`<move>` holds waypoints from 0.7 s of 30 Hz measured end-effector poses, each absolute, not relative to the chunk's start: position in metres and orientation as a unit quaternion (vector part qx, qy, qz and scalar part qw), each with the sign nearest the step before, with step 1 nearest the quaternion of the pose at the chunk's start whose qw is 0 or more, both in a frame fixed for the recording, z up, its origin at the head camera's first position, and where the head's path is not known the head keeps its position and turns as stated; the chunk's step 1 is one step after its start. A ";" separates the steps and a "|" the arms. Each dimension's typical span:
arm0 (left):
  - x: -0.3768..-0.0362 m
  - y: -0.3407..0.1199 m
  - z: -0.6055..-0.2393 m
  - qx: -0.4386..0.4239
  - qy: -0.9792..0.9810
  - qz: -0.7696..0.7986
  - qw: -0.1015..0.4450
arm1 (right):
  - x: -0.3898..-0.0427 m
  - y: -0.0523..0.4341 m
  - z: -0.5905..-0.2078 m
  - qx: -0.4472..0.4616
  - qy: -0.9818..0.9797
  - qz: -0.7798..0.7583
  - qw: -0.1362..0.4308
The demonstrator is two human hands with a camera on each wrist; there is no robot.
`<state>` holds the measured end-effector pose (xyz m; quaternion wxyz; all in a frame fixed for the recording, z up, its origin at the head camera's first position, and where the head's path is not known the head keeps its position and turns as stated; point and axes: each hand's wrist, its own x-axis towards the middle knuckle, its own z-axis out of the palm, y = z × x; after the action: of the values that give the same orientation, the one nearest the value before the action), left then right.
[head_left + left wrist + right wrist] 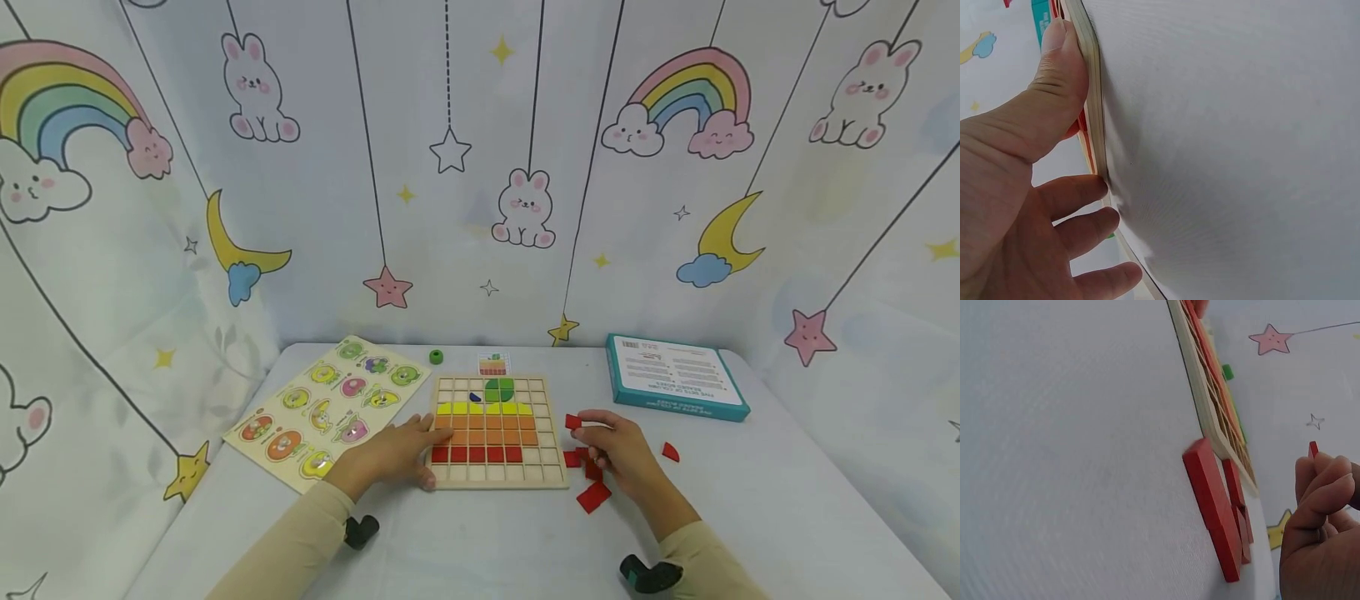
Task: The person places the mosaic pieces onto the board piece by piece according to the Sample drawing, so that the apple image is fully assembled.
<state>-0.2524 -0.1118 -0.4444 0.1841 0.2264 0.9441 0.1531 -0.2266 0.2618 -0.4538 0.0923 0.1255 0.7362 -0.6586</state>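
on the white table (480, 542), the left hand (397, 454) rests with straight fingers against the wooden grid board (497, 479). beside the board's right edge, the right hand (622, 450) pinches a small red piece (1313, 449) just above the loose red pieces (592, 496).

By the left hand (397, 454) the pale wooden grid board (551, 479) shows green, yellow, orange and red rows, while red pieces (593, 496) lie on white cloth under the right hand (622, 450).
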 end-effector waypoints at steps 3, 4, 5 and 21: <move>-0.253 -0.112 -0.445 0.226 0.945 0.151 0.184 | -0.230 0.251 -0.458 0.129 0.747 -0.644 0.103; -0.253 -0.111 -0.446 0.226 0.945 0.150 0.183 | -0.230 0.247 -0.459 0.130 0.751 -0.638 0.108; -0.253 -0.111 -0.446 0.226 0.945 0.150 0.183 | -0.231 0.243 -0.461 0.129 0.756 -0.632 0.112; -0.253 -0.112 -0.445 0.228 0.943 0.155 0.185 | -0.224 0.202 -0.467 0.067 0.866 -0.485 0.097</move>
<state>-0.2532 -0.1123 -0.4449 0.1852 0.2279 0.9433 0.1548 -0.2236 0.2019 -0.4673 0.0970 0.0666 0.8665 -0.4851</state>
